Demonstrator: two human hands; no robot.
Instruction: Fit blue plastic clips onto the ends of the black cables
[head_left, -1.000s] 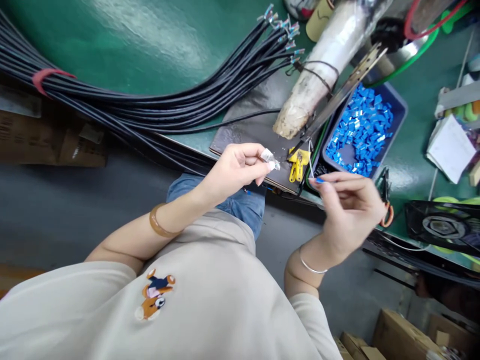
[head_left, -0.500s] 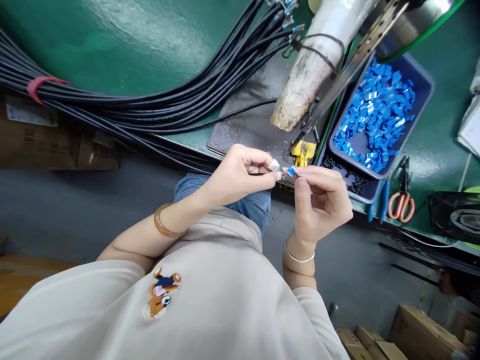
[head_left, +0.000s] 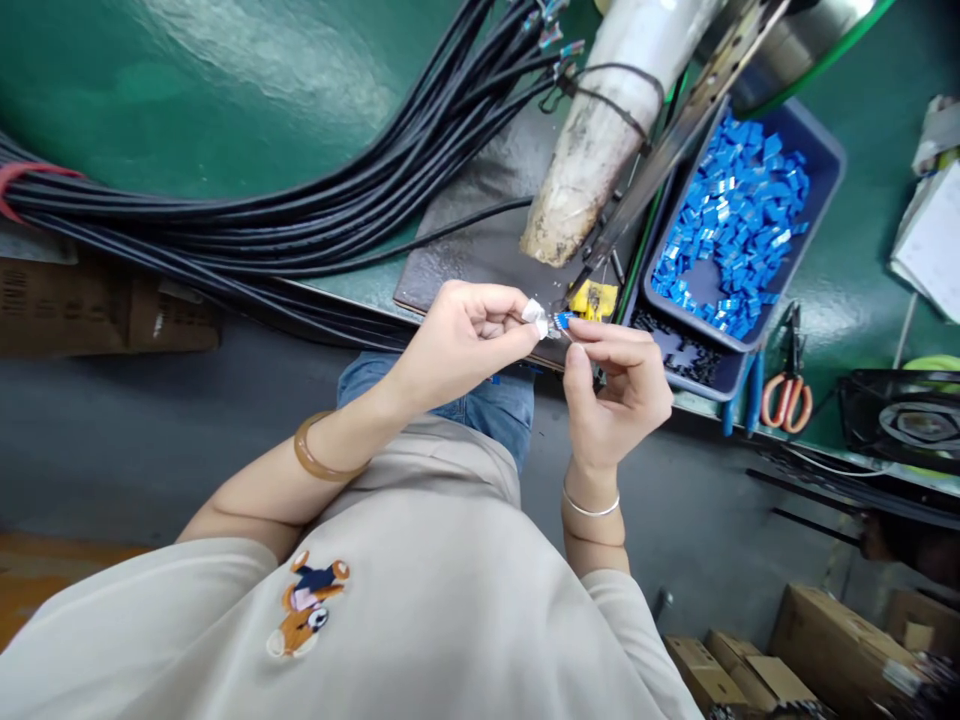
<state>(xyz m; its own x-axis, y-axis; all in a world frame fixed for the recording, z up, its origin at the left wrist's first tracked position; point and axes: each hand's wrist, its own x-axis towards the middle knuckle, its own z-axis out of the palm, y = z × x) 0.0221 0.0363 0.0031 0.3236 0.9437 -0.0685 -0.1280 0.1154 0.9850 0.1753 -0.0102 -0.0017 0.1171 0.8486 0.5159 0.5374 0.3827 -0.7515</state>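
My left hand is closed in a pinch, with white wraps on the thumb and index fingertips. A cable end seems to be held there; its thin wires are mostly hidden by the fingertips. Facing it, my right hand pinches a small blue circuit board with pale pads along one edge. The board sits right at the left fingertips, against the wire ends as far as I can see. Just beyond the hands is a yellow tool or holder on a dark work board.
A bundle of black cables crosses the green table. A white pipe leans over the work board. On the right are a grey bin of blue boards, a lower tray of black bits, orange-handled scissors, blue-handled pliers and a fan.
The view has shifted, so most things sit slightly further left. My fingertips are closer together, and the blue circuit board is nearer the left fingertips.
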